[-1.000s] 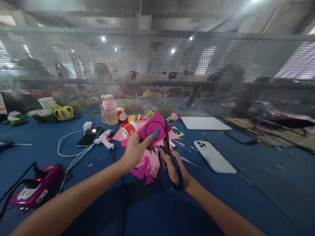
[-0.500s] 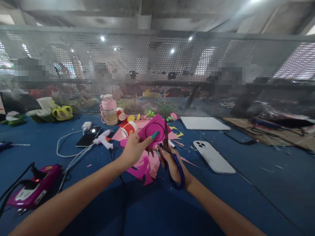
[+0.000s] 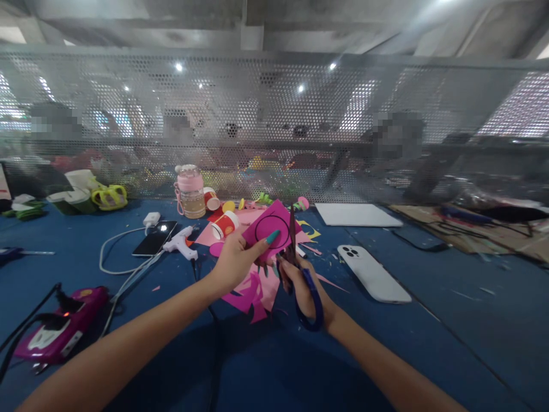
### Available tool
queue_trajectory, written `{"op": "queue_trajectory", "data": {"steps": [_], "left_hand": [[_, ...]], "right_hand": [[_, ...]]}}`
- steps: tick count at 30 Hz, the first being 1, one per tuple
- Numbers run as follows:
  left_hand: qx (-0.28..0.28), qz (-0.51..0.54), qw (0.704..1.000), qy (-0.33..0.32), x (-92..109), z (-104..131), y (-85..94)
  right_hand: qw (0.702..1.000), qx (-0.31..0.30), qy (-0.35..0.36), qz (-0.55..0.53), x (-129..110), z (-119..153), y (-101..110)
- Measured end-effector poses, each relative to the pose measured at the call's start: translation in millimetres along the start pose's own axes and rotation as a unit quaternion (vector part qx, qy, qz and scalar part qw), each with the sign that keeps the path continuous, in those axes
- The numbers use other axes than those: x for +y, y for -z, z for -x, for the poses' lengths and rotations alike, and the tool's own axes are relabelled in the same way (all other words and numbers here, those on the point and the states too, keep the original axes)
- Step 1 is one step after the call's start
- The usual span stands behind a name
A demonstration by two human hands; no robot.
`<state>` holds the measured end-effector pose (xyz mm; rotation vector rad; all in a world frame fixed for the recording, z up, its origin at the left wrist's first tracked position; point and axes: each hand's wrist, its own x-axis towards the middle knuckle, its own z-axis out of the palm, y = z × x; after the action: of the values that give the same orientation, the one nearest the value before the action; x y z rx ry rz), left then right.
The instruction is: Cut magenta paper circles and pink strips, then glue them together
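Note:
A magenta paper [image 3: 261, 228] with a black circle drawn on it is pinched in my left hand [image 3: 240, 257], the thumb lying over the circle. My right hand [image 3: 302, 286] is closed round the dark blue handles of the scissors [image 3: 293, 234], whose blades point up at the paper's right edge. Below the hands lie magenta and pink paper scraps [image 3: 257, 294]. Behind them a red and white paper cup [image 3: 225, 225] lies on its side on pink paper.
On the blue table [image 3: 171, 355] are a pink bottle [image 3: 190, 191], a glue gun [image 3: 182, 243], a black phone [image 3: 155, 238], a magenta power strip [image 3: 64, 329], a white phone [image 3: 373, 274] and a white flat panel [image 3: 357, 214]. A perforated metal screen [image 3: 266, 109] stands behind.
The magenta paper and the scissors have shifted slightly to the right. Both hands keep their holds.

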<state>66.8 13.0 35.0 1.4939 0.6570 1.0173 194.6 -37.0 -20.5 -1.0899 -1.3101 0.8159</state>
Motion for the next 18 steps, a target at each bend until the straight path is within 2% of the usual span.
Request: {"op": "queue_trajectory", "data": {"steps": [7,18], "left_hand": [[-0.001,-0.016,1.0,-0.006,-1.8,-1.2,3.2],[0.006,-0.061,0.998,0.012,-1.3,-5.5,8.6]], "right_hand": [[0.999,-0.003,0.023,0.028,5.5,-0.8,3.7],[0.999,0.004,0.019,0.045,4.0,-0.9,5.4]]}}
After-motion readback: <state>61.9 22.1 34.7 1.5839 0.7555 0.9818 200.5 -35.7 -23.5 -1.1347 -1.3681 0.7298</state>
